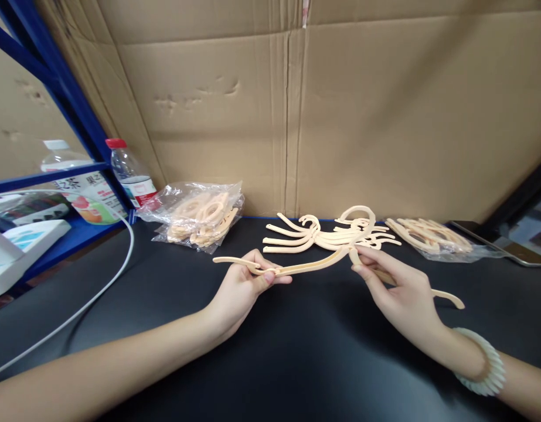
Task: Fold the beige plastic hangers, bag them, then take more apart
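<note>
A beige plastic folding hanger (314, 267) is held up between both hands above the black table (270, 363). My left hand (241, 287) pinches its left arm between thumb and fingers, and the arm's end sticks out past the knuckles. Close to the hinge under the round hook, my right hand (402, 281) grips the other arm. That arm's tip shows beyond the right wrist; its middle is hidden by the hand. Behind the held hanger lies a pile of similar beige hangers (292, 240), fanned out with arms and hooks overlapping.
A clear bag of beige hanger parts (202, 220) lies at back left, another bagged bunch (432, 237) at back right. Left stand a blue metal shelf (72, 99), a red-capped bottle (132, 173) and a white cable (127, 258). Cardboard (208, 94) walls the back.
</note>
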{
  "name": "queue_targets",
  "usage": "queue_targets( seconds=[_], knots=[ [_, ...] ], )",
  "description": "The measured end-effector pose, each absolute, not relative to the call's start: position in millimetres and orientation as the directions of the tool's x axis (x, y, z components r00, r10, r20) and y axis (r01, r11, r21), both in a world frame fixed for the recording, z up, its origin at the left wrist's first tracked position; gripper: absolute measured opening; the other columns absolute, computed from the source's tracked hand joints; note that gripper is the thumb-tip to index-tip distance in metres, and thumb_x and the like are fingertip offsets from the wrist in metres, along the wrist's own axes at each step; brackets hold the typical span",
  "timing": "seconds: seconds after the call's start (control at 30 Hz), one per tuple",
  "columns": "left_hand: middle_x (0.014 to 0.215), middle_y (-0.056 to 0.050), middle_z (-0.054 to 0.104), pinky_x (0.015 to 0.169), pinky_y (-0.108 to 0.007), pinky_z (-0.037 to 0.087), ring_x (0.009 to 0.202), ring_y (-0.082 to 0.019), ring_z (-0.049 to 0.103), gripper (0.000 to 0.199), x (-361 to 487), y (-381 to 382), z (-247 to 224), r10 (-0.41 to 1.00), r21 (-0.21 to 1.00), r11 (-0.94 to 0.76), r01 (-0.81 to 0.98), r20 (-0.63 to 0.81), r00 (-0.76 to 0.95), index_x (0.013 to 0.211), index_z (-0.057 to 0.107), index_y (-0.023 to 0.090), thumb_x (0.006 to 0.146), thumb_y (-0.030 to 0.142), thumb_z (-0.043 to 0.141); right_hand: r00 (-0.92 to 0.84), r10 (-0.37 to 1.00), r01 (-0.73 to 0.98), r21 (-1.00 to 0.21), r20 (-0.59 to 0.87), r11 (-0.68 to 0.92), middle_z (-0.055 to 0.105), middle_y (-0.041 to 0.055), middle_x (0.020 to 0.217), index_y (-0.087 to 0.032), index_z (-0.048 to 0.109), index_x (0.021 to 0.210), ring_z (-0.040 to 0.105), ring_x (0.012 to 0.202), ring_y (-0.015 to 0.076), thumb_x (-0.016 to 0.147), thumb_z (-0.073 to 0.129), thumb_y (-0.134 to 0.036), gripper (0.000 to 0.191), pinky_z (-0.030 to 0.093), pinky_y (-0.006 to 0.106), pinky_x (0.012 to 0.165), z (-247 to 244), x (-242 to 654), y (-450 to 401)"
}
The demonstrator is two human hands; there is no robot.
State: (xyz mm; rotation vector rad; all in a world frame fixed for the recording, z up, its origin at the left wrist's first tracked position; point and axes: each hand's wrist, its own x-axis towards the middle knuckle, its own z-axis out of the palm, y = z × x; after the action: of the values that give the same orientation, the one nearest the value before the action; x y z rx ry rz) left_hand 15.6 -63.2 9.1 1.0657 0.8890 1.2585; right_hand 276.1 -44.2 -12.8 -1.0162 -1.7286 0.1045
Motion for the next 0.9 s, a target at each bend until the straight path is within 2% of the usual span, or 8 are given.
queue_targets(
  seconds=[0.23, 0.43, 0.57, 0.7, 0.8, 0.87, 0.9],
  knots=[
    [0.075, 0.000, 0.070, 0.082, -0.026, 0.053, 0.082, -0.019, 0.073, 0.035, 15.1, -62.8, 10.5, 0.995, 0.965, -0.029, -0.260, 0.052, 0.083, 0.069, 0.054, 0.016, 0.066, 0.027, 0.086, -0.034, 0.747, 0.501, -0.636, 0.664, 0.587, 0.070, 0.0039, 0.090, -0.022, 0.068, 0.110, 0.068, 0.079, 0.0163, 0.087, 0.062, -0.025, 0.024, 0.059, 0.026, 0.072, -14.3, 274.9, -42.9],
    [0.077, 0.002, 0.069, 0.083, -0.025, 0.055, 0.078, -0.015, 0.073, 0.036, 19.1, -71.4, 16.4, 0.994, 0.897, 0.091, -0.432, -0.057, 0.091, 0.066, 0.048, 0.016, 0.070, 0.019, 0.083, 0.000, 0.792, 0.441, -0.711, 0.610, 0.548, 0.067, 0.0033, 0.082, -0.021, 0.067, 0.110, 0.066, 0.070, 0.0157, 0.086, 0.062, -0.027, 0.025, 0.056, 0.026, 0.063, -12.8, 275.0, -43.4],
    [0.087, -0.003, 0.071, 0.082, -0.025, 0.055, 0.071, -0.011, 0.070, 0.028, 20.2, -76.5, 17.8, 0.988, 0.874, 0.144, -0.464, -0.104, 0.110, 0.068, 0.051, 0.016, 0.077, 0.016, 0.077, 0.008, 0.800, 0.439, -0.721, 0.600, 0.537, 0.065, 0.0031, 0.081, -0.020, 0.066, 0.110, 0.065, 0.068, 0.0152, 0.086, 0.061, -0.026, 0.025, 0.055, 0.026, 0.061, -10.5, 274.7, -44.4],
    [0.082, -0.002, 0.071, 0.080, -0.026, 0.055, 0.063, -0.009, 0.067, 0.019, 20.7, -78.4, 16.6, 0.983, 0.880, 0.181, -0.439, -0.154, 0.097, 0.073, 0.055, 0.016, 0.082, 0.017, 0.071, -0.003, 0.787, 0.452, -0.701, 0.618, 0.552, 0.065, 0.0036, 0.082, -0.019, 0.065, 0.111, 0.065, 0.069, 0.0154, 0.088, 0.058, -0.027, 0.025, 0.055, 0.026, 0.062, -8.0, 274.8, -42.5],
    [0.078, -0.001, 0.069, 0.083, -0.028, 0.054, 0.061, -0.009, 0.066, 0.021, 23.4, -83.3, 16.0, 0.974, 0.911, 0.215, -0.351, -0.174, 0.145, 0.071, 0.053, 0.016, 0.086, 0.023, 0.066, -0.015, 0.778, 0.490, -0.673, 0.629, 0.554, 0.065, 0.0051, 0.084, -0.018, 0.063, 0.114, 0.066, 0.072, 0.0167, 0.090, 0.056, -0.028, 0.027, 0.056, 0.028, 0.064, -8.5, 277.8, -37.8],
    [0.079, -0.002, 0.069, 0.081, -0.029, 0.054, 0.062, -0.011, 0.067, 0.025, 25.9, -89.6, 16.6, 0.966, 0.976, 0.145, -0.162, -0.104, 0.239, 0.068, 0.050, 0.017, 0.087, 0.026, 0.063, -0.040, 0.772, 0.532, -0.640, 0.634, 0.554, 0.066, 0.0068, 0.090, -0.017, 0.063, 0.114, 0.066, 0.078, 0.0185, 0.091, 0.055, -0.028, 0.027, 0.057, 0.031, 0.068, -10.7, 280.7, -33.6],
    [0.080, -0.002, 0.069, 0.079, -0.030, 0.054, 0.066, -0.014, 0.069, 0.024, 26.9, -93.3, 17.5, 0.954, 0.999, 0.047, -0.026, -0.037, 0.297, 0.068, 0.051, 0.018, 0.087, 0.025, 0.062, -0.060, 0.769, 0.550, -0.622, 0.636, 0.557, 0.066, 0.0076, 0.093, -0.017, 0.063, 0.114, 0.066, 0.080, 0.0192, 0.091, 0.055, -0.029, 0.027, 0.057, 0.032, 0.071, -12.0, 282.0, -31.8]
  ],
)
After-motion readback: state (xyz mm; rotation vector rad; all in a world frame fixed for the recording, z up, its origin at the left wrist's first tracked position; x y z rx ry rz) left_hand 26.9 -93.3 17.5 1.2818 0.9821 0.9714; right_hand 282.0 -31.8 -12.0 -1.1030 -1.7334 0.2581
